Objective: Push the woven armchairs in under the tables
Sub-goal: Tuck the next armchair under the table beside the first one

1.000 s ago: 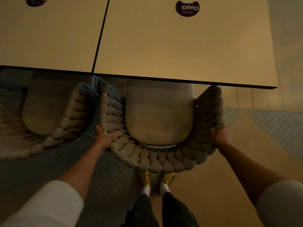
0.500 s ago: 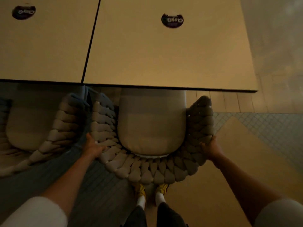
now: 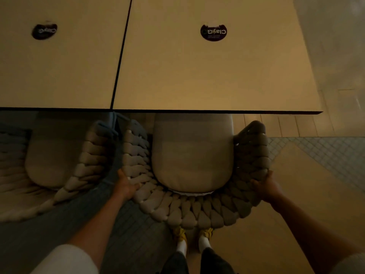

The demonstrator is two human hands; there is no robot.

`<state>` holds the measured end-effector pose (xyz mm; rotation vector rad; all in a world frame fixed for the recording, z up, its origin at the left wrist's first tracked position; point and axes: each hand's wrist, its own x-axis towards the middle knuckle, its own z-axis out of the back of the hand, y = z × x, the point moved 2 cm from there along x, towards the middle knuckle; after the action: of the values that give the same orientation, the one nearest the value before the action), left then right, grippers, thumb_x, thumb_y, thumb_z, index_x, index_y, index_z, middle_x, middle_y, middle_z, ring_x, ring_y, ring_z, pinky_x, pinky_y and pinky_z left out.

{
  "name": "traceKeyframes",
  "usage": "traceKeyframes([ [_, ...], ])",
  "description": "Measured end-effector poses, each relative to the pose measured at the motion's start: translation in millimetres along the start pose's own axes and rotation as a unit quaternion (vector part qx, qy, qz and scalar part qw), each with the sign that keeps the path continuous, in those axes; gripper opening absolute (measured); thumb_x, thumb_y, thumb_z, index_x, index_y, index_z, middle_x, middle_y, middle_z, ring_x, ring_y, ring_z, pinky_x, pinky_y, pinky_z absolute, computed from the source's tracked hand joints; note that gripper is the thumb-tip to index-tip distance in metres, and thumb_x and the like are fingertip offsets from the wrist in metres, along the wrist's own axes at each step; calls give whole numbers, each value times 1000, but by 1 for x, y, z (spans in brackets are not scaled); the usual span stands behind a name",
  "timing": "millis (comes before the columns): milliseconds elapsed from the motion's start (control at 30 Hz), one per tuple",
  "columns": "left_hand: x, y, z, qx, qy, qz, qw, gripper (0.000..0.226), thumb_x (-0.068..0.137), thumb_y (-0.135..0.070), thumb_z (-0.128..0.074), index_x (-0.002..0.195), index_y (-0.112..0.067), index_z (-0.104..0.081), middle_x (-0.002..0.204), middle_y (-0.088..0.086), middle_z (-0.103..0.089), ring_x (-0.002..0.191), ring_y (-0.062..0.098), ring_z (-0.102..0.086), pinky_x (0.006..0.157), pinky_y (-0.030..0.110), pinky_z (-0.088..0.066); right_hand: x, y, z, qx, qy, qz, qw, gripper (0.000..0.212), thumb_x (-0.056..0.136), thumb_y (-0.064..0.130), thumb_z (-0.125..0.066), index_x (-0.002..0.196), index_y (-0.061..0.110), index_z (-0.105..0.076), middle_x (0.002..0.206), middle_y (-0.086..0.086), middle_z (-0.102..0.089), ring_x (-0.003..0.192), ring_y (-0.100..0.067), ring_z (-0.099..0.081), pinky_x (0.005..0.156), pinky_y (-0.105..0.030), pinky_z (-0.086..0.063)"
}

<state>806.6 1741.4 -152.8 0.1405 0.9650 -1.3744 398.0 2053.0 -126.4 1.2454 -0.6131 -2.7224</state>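
Two-handed hold: my left hand [image 3: 126, 186] curls round the left bend in the curved back of the beige, chunky-woven rope armchair [image 3: 189, 212]; my right hand [image 3: 266, 186] clasps the right bend, level with it. The chair lies straight ahead, between the hands. Its back-to-front axis runs square to the dark near edge of the tan square tabletop [image 3: 207, 76]. The front of the pale seat cushion [image 3: 192, 155] is hidden under that edge; back and arms are outside. Judgement: push straight forward, equal on both sides. The chair's left arm sits just beside the neighbouring woven armchair [image 3: 85, 155], so allow no drift left.
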Motion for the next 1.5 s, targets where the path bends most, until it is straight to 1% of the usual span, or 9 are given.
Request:
traceKeyframes([
  [167, 7, 11, -2, -3, 16, 15, 1000, 100, 75, -14, -88, 149, -11, -20, 139, 18, -56, 124, 35, -58, 106, 50, -48, 2, -5, 3, -1, 3, -17, 1000, 79, 92, 28, -73, 153, 18, -25, 139, -23, -52, 117, -46, -58, 92, -59, -55],
  [467, 9, 5, -9, -21, 15, 12, 1000, 91, 73, -13, -87, 141, -20, -26, 129, 13, -60, 117, 35, -61, 102, 52, -51, 8, 0, 10, -32, -29, 6, 999, 81, 90, 22, -75, 154, 7, -28, 140, -28, -54, 121, -49, -57, 97, -60, -52],
  [700, 8, 0, -16, -7, 21, -3, 1000, 87, 78, -15, -83, 143, -14, -25, 128, 11, -60, 117, 31, -60, 102, 44, -50, 17, 0, 18, -40, -20, 0, 999, 84, 91, 20, -75, 156, 6, -23, 143, -30, -49, 123, -51, -54, 97, -63, -51],
  [833, 8, -2, -16, 13, 18, -2, 1000, 81, 80, -14, -83, 139, -11, -28, 131, 16, -60, 118, 34, -61, 101, 43, -50, 13, -2, 18, -51, -22, -12, 998, 84, 90, 26, -76, 154, 9, -26, 143, -27, -51, 121, -49, -56, 95, -60, -53],
  [1000, 2, -4, -15, 31, 16, 6, 999, 78, 81, -8, -81, 138, -5, -29, 133, 18, -58, 121, 35, -59, 100, 39, -47, 7, 2, 18, -34, -22, -4, 999, 81, 90, 20, -75, 155, 9, -27, 143, -25, -51, 123, -47, -56, 97, -56, -52],
  [1167, 6, 8, -10, 32, 3, 13, 999, 84, 75, -12, -85, 139, -8, -30, 135, 20, -59, 120, 36, -60, 103, 47, -50, 0, 0, 12, -67, -21, 10, 997, 82, 94, 23, -71, 157, 6, -22, 145, -28, -49, 125, -48, -55, 97, -55, -51],
  [1367, 25, 20, -6, 22, 2, 21, 1000, 97, 65, -36, -86, 142, -24, -28, 130, 14, -61, 114, 38, -62, 87, 58, -58, 2, 13, 11, -77, -29, 28, 996, 80, 94, 26, -71, 155, 1, -25, 145, -28, -49, 126, -47, -54, 96, -51, -52],
  [1433, 25, 18, -7, 33, 12, 24, 999, 96, 70, -34, -86, 144, -24, -26, 131, 14, -59, 116, 39, -61, 87, 58, -58, 8, 11, 13, -66, -32, 24, 997, 83, 91, 27, -74, 154, 3, -26, 143, -26, -50, 123, -46, -56, 95, -53, -54],
  [1500, 18, 12, -5, 32, 23, 15, 999, 96, 74, -31, -86, 146, -20, -24, 134, 16, -58, 120, 39, -60, 94, 56, -55, 16, 2, 11, -63, -30, 25, 997, 88, 83, 36, -76, 151, 7, -31, 140, -23, -53, 118, -44, -59, 91, -55, -56],
])
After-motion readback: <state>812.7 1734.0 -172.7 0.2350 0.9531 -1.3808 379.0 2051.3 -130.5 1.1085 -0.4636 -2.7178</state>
